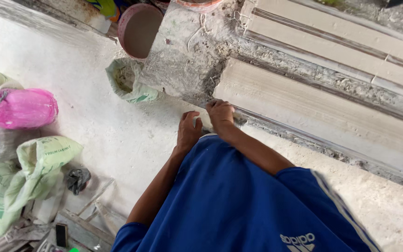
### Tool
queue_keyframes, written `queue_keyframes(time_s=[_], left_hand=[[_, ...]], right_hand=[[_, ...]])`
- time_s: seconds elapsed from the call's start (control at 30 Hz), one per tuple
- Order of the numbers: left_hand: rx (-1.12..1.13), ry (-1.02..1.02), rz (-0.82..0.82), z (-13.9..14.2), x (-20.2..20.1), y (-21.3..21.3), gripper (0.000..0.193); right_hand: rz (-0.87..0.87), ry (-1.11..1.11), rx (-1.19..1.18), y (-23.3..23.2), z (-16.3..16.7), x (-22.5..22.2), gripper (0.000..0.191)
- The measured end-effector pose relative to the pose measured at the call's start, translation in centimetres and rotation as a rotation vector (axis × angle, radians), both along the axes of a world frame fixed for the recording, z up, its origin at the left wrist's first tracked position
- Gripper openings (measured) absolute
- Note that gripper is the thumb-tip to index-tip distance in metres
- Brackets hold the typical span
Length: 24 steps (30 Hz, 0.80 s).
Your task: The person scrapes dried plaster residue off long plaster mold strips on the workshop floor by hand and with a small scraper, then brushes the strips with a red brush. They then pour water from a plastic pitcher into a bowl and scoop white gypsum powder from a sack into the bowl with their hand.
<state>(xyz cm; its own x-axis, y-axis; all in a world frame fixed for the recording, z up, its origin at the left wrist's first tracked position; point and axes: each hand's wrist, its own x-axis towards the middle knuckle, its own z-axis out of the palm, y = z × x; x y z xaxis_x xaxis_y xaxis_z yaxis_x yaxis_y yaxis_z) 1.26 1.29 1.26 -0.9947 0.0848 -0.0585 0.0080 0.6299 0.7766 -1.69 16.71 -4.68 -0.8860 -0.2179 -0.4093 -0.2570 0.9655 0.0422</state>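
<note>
I look down past my blue shirt at a work table caked in white plaster. A long pale plaster moulding strip (313,112) lies along the table's near edge. My right hand (220,114) presses on the strip's left end, fingers curled over it. Beside it, my left hand (189,129) rests at the table edge with fingers spread, close to the same end. Whether either hand holds a tool is hidden.
More moulding strips (350,42) lie further back on the table. On the white-dusted floor: an open sack of powder (128,80), a pink basin (138,29), a pink tied bag (23,108), green-printed sacks (29,177) and wood scraps (82,224).
</note>
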Motion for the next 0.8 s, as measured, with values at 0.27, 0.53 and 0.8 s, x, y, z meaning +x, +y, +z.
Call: queue_keyframes(time_s=[0.27, 0.53, 0.8], left_hand=[[-0.009, -0.128, 0.094, -1.7, 4.0, -2.1, 0.024], [-0.050, 0.236, 0.213, -4.8, 0.3, -5.7, 0.026], [0.049, -0.122, 0.417, -9.5, -4.1, -14.2, 0.025]], right_hand=[[0.006, -0.110, 0.027, 5.6, 1.3, 5.8, 0.053], [-0.087, -0.183, -0.481, -4.2, 3.7, -0.3, 0.049], [0.032, -0.164, -0.601, -11.8, -1.6, -9.9, 0.065]])
